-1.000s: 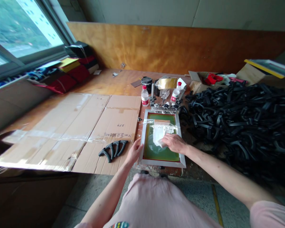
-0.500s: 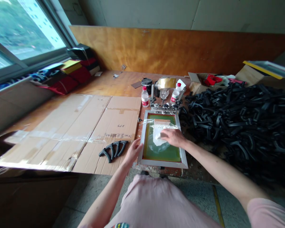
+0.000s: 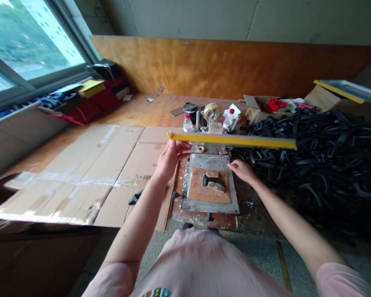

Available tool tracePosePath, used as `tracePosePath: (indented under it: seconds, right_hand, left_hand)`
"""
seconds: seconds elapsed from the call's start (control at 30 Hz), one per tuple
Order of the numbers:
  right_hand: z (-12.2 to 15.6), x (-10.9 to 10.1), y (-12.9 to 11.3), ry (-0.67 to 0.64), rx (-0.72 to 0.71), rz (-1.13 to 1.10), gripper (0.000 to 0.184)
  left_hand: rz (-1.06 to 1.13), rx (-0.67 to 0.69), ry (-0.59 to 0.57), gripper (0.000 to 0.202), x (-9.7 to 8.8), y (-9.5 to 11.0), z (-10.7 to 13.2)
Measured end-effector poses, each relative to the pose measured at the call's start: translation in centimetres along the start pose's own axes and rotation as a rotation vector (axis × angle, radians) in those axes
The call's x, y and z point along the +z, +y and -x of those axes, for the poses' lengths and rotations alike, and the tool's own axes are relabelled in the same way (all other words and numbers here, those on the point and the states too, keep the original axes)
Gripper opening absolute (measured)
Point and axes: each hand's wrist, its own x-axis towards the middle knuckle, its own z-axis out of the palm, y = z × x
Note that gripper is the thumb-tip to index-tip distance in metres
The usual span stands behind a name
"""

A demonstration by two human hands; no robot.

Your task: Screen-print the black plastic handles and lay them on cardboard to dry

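Observation:
My left hand (image 3: 169, 156) grips the left corner of the printing screen frame (image 3: 235, 140), which is tipped up and shows edge-on as a long yellow bar. Beneath it lies the metal base plate (image 3: 210, 204) with a wooden jig (image 3: 198, 190). A black plastic part (image 3: 212, 180) sits on the jig. My right hand (image 3: 243, 170) hovers at the plate's right edge, fingers loosely apart and holding nothing. It is a short way from the black part.
A big heap of black plastic parts (image 3: 312, 165) fills the right side. Flattened cardboard (image 3: 95, 165) covers the table on the left, with a few black parts (image 3: 135, 197) half hidden by my arm. Bottles (image 3: 188, 122), a black jar (image 3: 191, 109) and a tape roll (image 3: 212, 110) stand behind the plate.
The screen frame has swung up from flat to raised, lifted by my left hand. My right hand left the white cloth on the mesh and moved to the plate's right edge.

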Motion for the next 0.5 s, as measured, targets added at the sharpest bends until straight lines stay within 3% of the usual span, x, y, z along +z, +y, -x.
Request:
tracePosePath:
  seconds: [0.1,0.17,0.23,0.3,0.37,0.43,0.5]
  right_hand:
    - [2.7,4.4,-1.6,-0.183,-0.133,0.171,0.024]
    - [3.8,5.9,-3.2,-0.227,-0.101,0.257,0.018]
    - [4.9,6.3,-5.2,-0.214,0.017,0.253,0.016]
    - [6.3,6.4,-7.7,-0.136,0.026,0.194,0.017]
    - [7.8,6.7,-10.1,-0.063,-0.154,0.125,0.015]
    - [8.5,7.0,-11.1,-0.078,-0.404,0.062,0.016]
    - [7.9,6.5,-9.7,-0.110,-0.495,0.027,0.019]
  left_hand:
    - [-0.055,0.059,0.063,0.055,0.8,0.1,-1.2]
    - [-0.072,0.029,0.152,0.056,1.0,-1.5,0.1]
    - [-0.104,-0.222,0.099,0.059,1.2,-4.3,3.1]
    - [-0.125,-0.624,-0.107,0.060,1.4,-7.6,6.7]
    - [-0.025,-0.766,-0.127,0.057,1.4,-10.3,9.8]
    - [0.097,-0.751,0.005,0.048,0.5,-12.0,11.6]
    - [0.121,-0.716,0.168,0.041,-2.0,-12.7,12.2]
